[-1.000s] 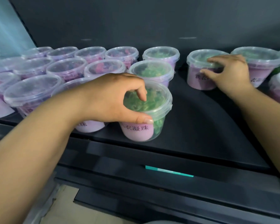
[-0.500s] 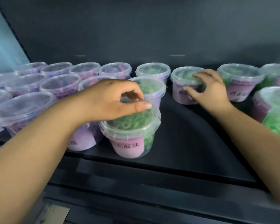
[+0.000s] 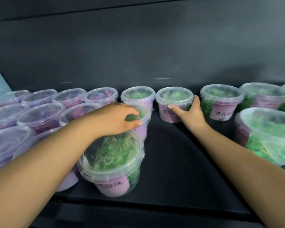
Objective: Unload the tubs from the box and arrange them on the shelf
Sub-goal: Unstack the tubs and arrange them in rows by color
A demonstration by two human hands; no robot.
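While the left hand [image 3: 120, 119] curls over the lid of the middle-row green tub [image 3: 142, 131] at frame centre and the right hand [image 3: 187, 112] clamps the back-row green tub [image 3: 173, 97] just right of it, I'd slide those 2 along the shelf [image 3: 179, 162] until rims meet neighbours, labels forward.

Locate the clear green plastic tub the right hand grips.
Head view, right of centre, back row of the dark shelf: the clear green tub stands between left neighbour tub and right neighbour tub.
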